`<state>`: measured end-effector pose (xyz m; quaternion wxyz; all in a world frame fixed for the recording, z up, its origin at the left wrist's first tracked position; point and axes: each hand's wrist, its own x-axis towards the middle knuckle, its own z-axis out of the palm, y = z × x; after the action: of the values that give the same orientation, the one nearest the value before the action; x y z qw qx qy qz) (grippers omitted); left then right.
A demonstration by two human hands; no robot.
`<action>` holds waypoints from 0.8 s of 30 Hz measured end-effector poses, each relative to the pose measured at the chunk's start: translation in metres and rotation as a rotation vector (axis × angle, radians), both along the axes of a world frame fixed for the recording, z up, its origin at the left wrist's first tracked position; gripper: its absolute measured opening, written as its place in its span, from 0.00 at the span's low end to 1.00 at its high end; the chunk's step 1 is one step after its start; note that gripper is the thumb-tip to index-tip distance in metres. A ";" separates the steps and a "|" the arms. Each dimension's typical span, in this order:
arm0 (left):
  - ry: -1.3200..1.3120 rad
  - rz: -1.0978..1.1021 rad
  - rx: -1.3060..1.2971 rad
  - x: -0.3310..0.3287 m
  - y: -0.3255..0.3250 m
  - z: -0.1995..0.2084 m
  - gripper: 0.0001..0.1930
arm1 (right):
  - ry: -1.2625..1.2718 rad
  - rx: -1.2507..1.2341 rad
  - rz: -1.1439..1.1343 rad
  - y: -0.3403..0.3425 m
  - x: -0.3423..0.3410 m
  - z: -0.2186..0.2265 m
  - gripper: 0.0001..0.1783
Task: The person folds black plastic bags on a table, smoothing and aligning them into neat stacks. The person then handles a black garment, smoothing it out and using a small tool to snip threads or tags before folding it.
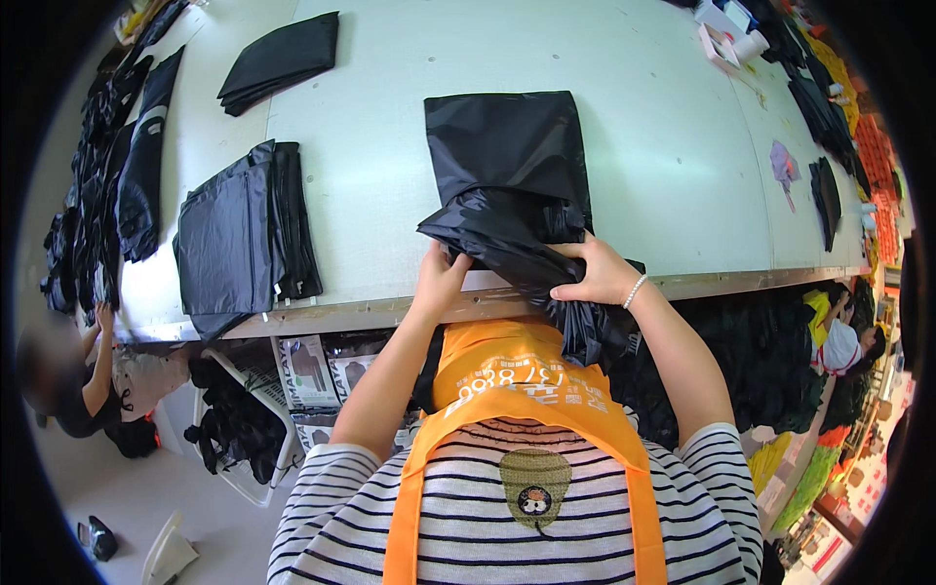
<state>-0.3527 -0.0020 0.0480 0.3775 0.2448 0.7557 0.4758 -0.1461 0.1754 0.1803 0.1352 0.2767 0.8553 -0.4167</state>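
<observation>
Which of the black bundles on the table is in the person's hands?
The central bundle, its near end crumpled between the left hand and right hand. The stack to its left and the bundle beyond that lie untouched.

Forearms [690,375] angled inward toward the far side, left hand [444,280] partly hidden, right hand [606,275] turned leftward, thumb [564,292] nearer than forefinger [566,250].

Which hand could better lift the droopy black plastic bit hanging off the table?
Probably the right hand: it's close to the crumpled, shiny black plastic end, while the left hand is farther away.
</observation>
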 end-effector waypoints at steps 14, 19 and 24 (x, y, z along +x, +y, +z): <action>0.722 -0.728 0.260 0.083 0.000 0.100 0.05 | -0.130 0.274 -0.095 0.003 -0.022 -0.003 0.23; 0.490 -1.041 -0.111 0.045 0.035 0.153 0.18 | -0.040 0.434 0.003 -0.024 -0.027 0.015 0.21; 1.207 -0.620 -0.066 0.026 0.135 0.161 0.16 | -0.167 0.534 0.190 -0.039 -0.052 0.030 0.20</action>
<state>-0.3270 0.1334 0.2089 0.0159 0.6613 0.7430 0.1021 -0.1980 0.1364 0.2108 0.1659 0.2542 0.9427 -0.1382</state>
